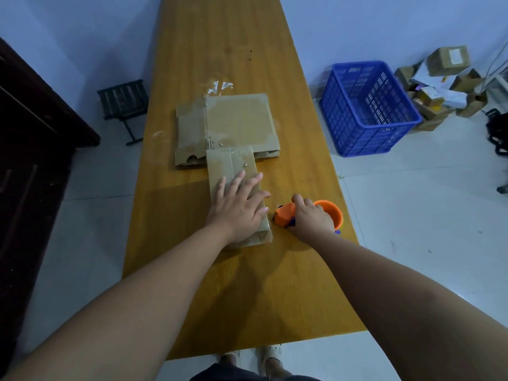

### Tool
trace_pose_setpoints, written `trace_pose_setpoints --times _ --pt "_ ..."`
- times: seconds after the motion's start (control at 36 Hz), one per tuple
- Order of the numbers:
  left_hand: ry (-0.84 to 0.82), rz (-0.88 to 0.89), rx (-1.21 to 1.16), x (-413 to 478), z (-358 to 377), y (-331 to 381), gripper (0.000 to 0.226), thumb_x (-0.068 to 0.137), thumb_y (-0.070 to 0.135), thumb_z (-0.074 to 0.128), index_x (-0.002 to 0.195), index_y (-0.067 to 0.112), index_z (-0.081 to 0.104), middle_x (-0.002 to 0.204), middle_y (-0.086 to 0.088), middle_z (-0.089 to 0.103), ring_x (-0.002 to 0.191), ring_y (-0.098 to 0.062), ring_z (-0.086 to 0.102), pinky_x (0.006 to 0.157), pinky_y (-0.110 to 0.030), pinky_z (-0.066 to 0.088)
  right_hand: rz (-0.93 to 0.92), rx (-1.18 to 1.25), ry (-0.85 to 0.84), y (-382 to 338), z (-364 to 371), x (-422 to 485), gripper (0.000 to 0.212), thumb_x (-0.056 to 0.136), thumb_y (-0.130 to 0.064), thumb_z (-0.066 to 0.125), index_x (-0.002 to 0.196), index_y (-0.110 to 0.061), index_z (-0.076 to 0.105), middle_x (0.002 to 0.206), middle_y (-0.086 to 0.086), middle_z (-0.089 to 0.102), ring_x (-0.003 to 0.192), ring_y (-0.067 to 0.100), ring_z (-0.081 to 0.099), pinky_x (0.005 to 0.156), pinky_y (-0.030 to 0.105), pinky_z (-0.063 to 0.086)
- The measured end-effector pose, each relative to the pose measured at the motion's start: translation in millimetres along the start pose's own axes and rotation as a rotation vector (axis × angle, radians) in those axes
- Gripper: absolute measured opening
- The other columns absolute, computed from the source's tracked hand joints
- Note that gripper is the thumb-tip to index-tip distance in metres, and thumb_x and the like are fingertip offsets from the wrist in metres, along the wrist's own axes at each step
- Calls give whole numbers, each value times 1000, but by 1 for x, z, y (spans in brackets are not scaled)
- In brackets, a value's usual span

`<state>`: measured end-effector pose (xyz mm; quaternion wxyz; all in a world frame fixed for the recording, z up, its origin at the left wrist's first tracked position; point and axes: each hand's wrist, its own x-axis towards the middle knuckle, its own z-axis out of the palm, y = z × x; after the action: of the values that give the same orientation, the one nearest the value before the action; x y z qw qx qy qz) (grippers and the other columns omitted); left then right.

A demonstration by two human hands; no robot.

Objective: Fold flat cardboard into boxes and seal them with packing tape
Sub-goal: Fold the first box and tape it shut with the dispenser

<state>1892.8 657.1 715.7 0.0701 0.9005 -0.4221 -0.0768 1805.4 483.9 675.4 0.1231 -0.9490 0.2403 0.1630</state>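
A narrow brown cardboard box (232, 166) lies on the wooden table (247, 292), with clear tape along its top. My left hand (239, 207) presses flat on its near half, fingers spread. Just right of the box, my right hand (312, 218) grips an orange tape dispenser (286, 213) that rests on the table beside the box's near right corner. Behind the box lies a stack of flat cardboard (239, 125), partly under the box's far end.
A scrap of clear tape (220, 86) sits on the table behind the stack. On the floor are a blue plastic crate (365, 111) at right, a pile of small cartons (442, 83) beyond it, a black stool (123, 101) at left and a dark cabinet (30, 149).
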Motion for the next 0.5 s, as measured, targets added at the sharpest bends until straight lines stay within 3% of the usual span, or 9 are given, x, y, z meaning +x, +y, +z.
trace_pose_setpoints --times 0.11,0.36,0.44,0.5 --pt "15 1 8 0 1 0 43 95 52 21 133 42 40 159 9 5 146 -23 -5 111 -50 -13 -4 -146 23 1 -4 2 69 83 -49 66 138 -26 30 133 3 53 127 32 40 101 49 33" --pt "36 4 -27 1 1 -1 44 96 52 27 137 40 37 159 9 8 146 -22 -2 112 -48 -12 -102 -109 88 -4 -8 3 69 80 -62 59 135 -31 31 136 3 50 130 32 34 103 56 26" --pt "44 -5 -58 1 1 -3 50 96 52 29 143 36 28 159 11 9 146 -19 -3 112 -45 -12 -138 43 48 -8 -14 0 65 86 -55 56 140 -36 25 144 3 43 137 32 26 108 56 23" --pt "59 -22 -105 1 0 -2 52 97 51 29 145 34 23 158 12 12 146 -17 -1 112 -42 -13 -165 149 88 -13 -21 -4 55 90 -41 55 139 -35 32 144 1 43 138 28 24 108 51 24"
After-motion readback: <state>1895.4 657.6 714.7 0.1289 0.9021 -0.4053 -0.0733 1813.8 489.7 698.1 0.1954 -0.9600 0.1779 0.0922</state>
